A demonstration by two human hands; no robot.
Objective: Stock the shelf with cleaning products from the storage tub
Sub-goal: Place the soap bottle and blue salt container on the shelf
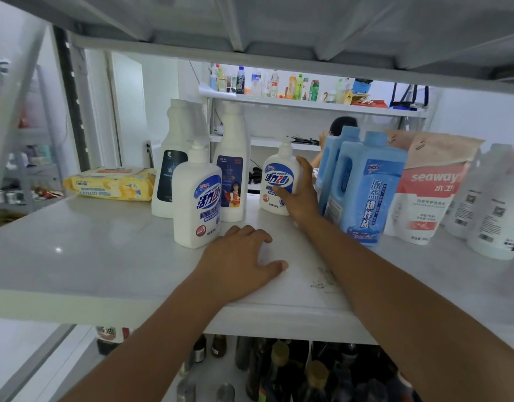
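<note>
Shelf (pixel 76 242): smooth glossy white board, dark specks near front edge. Pump bottle (pixel 279 181): white plastic, rounded shoulders, blue oval label; upright on shelf, mid-depth, just left of blue jugs (pixel 363 192), which are boxy matte plastic. Matching near bottle (pixel 196 198) stands further left. Soft yellow wipes pack (pixel 111 184) lies flat at far left.

Right hand (pixel 298 195): arm stretched forward, grip wrapped round pump bottle's right side, thumb across label. Left hand (pixel 241 262): palm down on shelf, fingers slightly bent, grip released.
</note>
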